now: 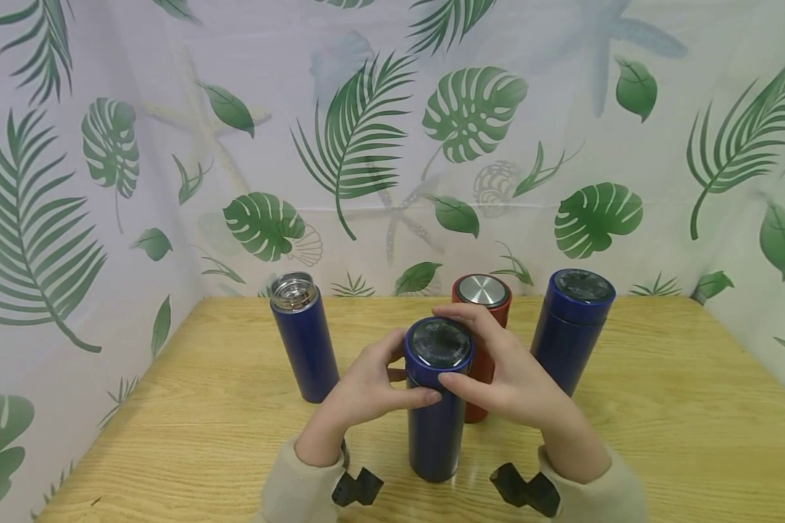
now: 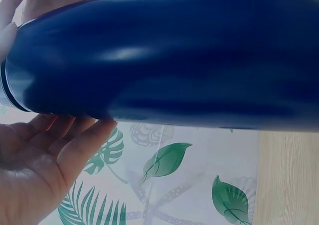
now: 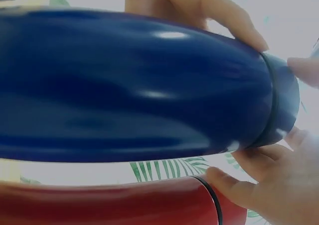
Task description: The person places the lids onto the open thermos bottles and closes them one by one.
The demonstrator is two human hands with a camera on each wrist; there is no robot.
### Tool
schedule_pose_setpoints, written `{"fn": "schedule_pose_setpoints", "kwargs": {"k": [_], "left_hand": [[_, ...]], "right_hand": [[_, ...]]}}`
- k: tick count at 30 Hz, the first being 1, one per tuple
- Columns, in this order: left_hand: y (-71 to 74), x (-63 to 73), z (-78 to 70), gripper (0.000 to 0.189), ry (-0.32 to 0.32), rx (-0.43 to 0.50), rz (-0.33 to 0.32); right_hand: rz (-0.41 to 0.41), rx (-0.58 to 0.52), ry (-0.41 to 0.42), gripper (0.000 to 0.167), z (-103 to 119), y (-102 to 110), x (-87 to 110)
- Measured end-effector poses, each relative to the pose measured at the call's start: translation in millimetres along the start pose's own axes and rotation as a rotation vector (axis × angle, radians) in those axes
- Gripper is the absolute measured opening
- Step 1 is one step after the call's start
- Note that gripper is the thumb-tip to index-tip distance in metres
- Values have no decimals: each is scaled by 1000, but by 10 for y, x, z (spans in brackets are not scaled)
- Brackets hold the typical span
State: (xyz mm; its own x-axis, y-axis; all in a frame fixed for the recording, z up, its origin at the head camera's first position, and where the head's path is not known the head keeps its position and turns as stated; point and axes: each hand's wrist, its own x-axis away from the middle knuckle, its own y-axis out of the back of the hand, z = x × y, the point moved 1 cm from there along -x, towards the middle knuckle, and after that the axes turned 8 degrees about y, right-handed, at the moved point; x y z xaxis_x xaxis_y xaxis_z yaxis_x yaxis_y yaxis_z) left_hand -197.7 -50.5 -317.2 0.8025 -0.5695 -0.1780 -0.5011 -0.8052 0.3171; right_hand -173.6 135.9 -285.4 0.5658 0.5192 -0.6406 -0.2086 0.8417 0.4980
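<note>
A dark blue thermos (image 1: 435, 428) with a black glossy top stands upright in front, between both hands. My left hand (image 1: 373, 385) holds its upper body just below the lid, thumb across the front and fingers round the far side. With thumb in front and fingers behind, my right hand (image 1: 510, 367) grips the blue lid (image 3: 286, 100). In the left wrist view the blue body (image 2: 164, 60) fills the upper part, my left fingers (image 2: 82, 145) against its side. A dark seam ring separates lid from body.
Close behind the right hand stands a red thermos (image 1: 480, 407) with a silver-topped lid. At the left is a lidless blue thermos (image 1: 306, 356), its steel mouth exposed. Another lidded blue thermos (image 1: 569, 341) stands at the right. A leaf-print cloth (image 1: 379, 240) hangs behind the wooden table (image 1: 203, 436).
</note>
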Motion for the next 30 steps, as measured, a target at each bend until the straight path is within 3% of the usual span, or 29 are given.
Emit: {"fn": "schedule_pose_setpoints", "kwargs": {"k": [9, 12, 17, 21, 24, 30], "left_hand": [[-9, 3, -12, 55, -25, -8, -12], [-6, 1, -8, 55, -21, -14, -11], [-5, -5, -4, 57, -5, 5, 2], [-8, -2, -17, 59, 8, 18, 7], [-11, 4, -26, 59, 13, 21, 7], [-13, 8, -30, 59, -4, 2, -1]], "right_hand": [[-138, 274, -123, 73, 29, -123, -33], [-117, 266, -99, 71, 29, -124, -35], [-32, 105, -24, 75, 34, -46, -1], [-14, 35, 14, 80, 29, -19, 16], [-53, 72, -14, 83, 24, -46, 8], [-148, 259, -76, 91, 23, -112, -25]]}}
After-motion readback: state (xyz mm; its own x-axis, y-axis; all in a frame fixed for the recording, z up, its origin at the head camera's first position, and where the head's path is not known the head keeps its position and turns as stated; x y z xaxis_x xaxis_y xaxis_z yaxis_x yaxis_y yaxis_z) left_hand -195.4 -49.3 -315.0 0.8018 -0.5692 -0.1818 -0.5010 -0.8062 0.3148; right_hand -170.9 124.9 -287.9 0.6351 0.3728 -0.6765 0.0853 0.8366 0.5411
